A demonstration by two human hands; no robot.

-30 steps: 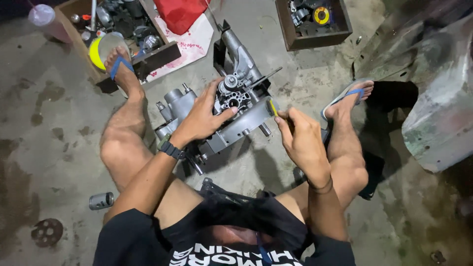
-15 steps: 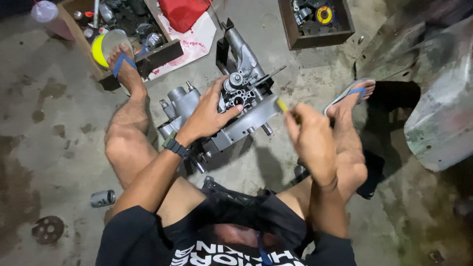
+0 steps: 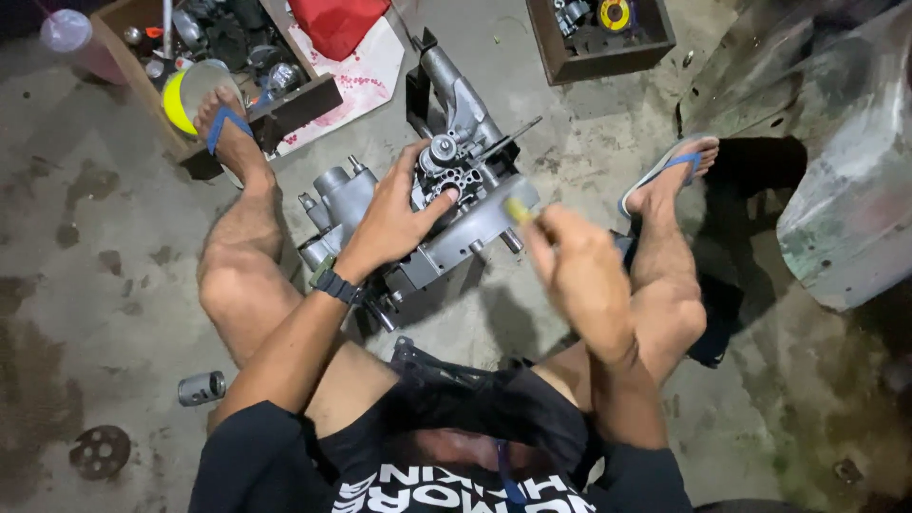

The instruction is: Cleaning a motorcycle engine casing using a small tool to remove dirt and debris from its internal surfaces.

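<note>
Steadying the engine case (image 3: 446, 204) comes first, and I have my left hand (image 3: 394, 223) spread flat over its open face, fingers splayed and thumb reaching toward the round gear near the top, pressing rather than gripping. The case lies on the concrete floor (image 3: 104, 285) between my legs, tilted, with its long neck pointing away from me. My right hand (image 3: 579, 271) is closed around a slim tool with a yellow handle (image 3: 518, 209); the tip is blurred, so I cannot tell whether it is seated on the case or just beside its rim.

As I judge it, doing this well means keeping the left palm heavy so the casting cannot rock, setting the tool square to the edge, and working with short, controlled wrist moves, not long swings that could slip toward my fingers.

The case is cast metal, dull grey, ribbed and lumpy, with bored holes and a thin dark rod jutting out at the upper right. It looks oily and hard-edged. The floor is rough, stained and dusty. A wooden box (image 3: 142, 57) of dark parts sits by my left foot, a second wooden tray (image 3: 560, 57) lies farther off, and a small metal can (image 3: 201, 388) rests near my left thigh
</note>
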